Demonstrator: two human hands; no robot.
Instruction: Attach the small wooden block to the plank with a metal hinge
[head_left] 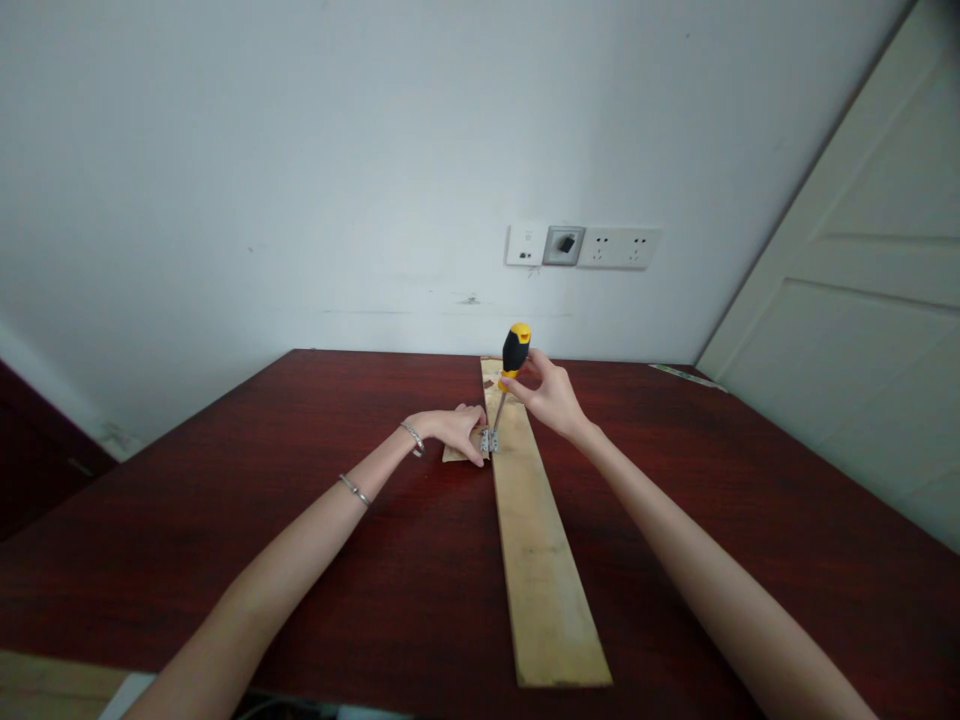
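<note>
A long pale wooden board lies lengthwise on the dark red table. Against its left edge sits a short wooden piece, mostly covered by my left hand. A silver metal hinge spans the joint between the two. My left thumb and fingers are closed around the short piece, beside the hinge's left leaf. In my right hand, a yellow and black screwdriver is held by the lower handle. It stands nearly upright, slightly tilted, its tip down at the hinge's right leaf. Whether a screw sits under the tip is too small to see.
The dark red table ends at a white wall carrying sockets and a black plug. A white panelled door stands at the right. A thin printed strip lies near the table's back right edge.
</note>
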